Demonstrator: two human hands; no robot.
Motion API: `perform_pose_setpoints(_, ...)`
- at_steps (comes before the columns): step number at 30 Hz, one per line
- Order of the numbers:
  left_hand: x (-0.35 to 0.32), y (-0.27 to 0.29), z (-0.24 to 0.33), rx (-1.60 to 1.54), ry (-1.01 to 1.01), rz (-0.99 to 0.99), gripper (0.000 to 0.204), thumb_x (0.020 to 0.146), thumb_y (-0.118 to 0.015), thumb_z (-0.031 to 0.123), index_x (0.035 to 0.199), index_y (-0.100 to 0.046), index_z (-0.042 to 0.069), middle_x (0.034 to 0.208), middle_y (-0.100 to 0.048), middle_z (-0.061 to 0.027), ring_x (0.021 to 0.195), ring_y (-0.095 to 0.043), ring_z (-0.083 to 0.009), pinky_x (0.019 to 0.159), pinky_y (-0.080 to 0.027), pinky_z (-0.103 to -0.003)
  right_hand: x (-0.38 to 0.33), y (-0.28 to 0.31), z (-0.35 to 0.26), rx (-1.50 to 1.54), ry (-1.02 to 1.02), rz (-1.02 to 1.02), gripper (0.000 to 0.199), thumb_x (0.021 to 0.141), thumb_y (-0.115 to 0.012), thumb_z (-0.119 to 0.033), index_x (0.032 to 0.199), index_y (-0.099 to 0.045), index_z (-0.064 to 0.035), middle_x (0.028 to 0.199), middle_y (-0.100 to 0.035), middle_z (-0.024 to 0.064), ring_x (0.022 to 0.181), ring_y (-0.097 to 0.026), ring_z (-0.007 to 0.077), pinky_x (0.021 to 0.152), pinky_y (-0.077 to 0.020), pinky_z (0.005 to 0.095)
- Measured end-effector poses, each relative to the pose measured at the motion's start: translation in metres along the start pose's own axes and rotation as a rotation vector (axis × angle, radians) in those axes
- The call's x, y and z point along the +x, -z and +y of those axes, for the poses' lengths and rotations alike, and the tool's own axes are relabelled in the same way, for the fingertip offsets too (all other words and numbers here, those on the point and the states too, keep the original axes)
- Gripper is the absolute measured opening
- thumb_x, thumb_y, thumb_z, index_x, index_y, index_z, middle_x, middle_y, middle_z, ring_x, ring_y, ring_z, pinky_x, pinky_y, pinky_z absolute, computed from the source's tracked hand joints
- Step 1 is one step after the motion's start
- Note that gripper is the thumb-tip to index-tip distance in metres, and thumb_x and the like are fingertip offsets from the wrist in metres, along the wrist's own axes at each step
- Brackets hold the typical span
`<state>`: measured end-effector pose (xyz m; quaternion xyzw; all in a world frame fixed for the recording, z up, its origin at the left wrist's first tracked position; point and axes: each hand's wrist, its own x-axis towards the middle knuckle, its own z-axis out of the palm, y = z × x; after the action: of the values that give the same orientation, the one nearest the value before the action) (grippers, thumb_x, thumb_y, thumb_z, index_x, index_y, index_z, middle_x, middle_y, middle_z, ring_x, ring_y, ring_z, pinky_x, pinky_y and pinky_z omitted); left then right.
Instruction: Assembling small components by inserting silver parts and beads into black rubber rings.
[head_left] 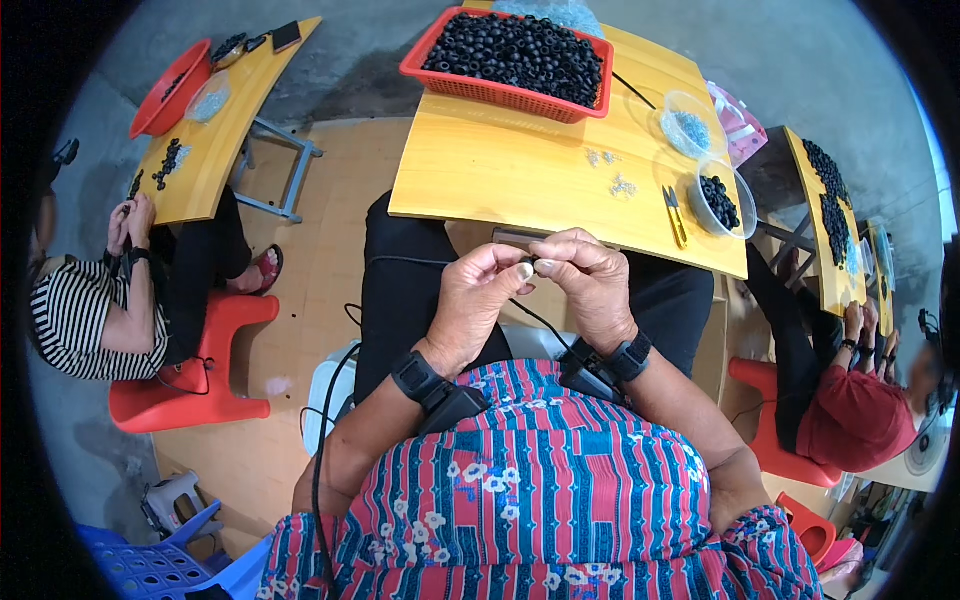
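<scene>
Just in front of the table's near edge, my left hand (470,300) and my right hand (592,290) meet fingertip to fingertip. Both are closed in a pinch around a small dark piece (535,268), mostly hidden by thumbs and fingers. It looks black, like the pieces on the table, but its exact shape does not show. Small clear pieces (622,187) lie loose on the yellow table (480,165). To their right are yellow-handled thread snips (675,217) and a clear bowl of black ring-like pieces (718,203).
A red basket (500,97) heaped with black ring-like pieces stands at the table's far side. Behind the snips sits a clear bowl of pale blue pieces (688,130). Other people work at tables left and right, on red stools (190,375). Black cables hang by my wrists.
</scene>
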<state>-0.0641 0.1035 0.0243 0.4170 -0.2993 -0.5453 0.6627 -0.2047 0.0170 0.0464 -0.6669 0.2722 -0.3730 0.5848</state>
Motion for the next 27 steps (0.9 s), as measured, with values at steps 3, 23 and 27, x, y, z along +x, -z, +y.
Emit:
perform_pose_setpoints(3, 0.0005, 0.0012, -0.0005, 0.012, 0.0, 0.0, 0.015, 0.092, -0.06, 0.009, 0.105, -0.061, 0.0, 0.091, -0.062, -0.0043, 0.082, -0.061, -0.0101, 0.079, -0.054, -0.026, 0.0009, 0.0004, -0.0006, -0.017, -0.001, -0.009, 0.02, 0.08, -0.066, 0.003, 0.098, -0.072, -0.0026, 0.094, -0.066, 0.0067, 0.088, -0.061, 0.0132, 0.08, -0.0491, 0.0246)
perform_pose_setpoints(23, -0.0021, 0.0009, -0.0006, -0.068, 0.027, -0.003, 0.017, 0.093, -0.058, 0.007, 0.108, -0.058, 0.001, 0.089, -0.063, -0.0049, 0.078, -0.06, -0.01, 0.077, -0.055, -0.029, -0.0006, -0.0044, -0.0027, -0.092, 0.063, 0.029, 0.022, 0.079, -0.065, 0.006, 0.097, -0.073, -0.0038, 0.09, -0.066, 0.0059, 0.085, -0.061, 0.0127, 0.078, -0.0495, 0.0238)
perform_pose_setpoints(27, -0.0018, 0.0013, 0.0002, -0.017, 0.035, -0.003, 0.017, 0.093, -0.058, 0.007, 0.109, -0.058, 0.001, 0.09, -0.063, -0.0054, 0.076, -0.06, -0.0098, 0.076, -0.055, -0.029, -0.0005, -0.0046, -0.0053, -0.079, 0.048, 0.023, 0.022, 0.079, -0.066, 0.006, 0.096, -0.073, -0.0041, 0.089, -0.065, 0.0054, 0.085, -0.06, 0.0125, 0.077, -0.0495, 0.024)
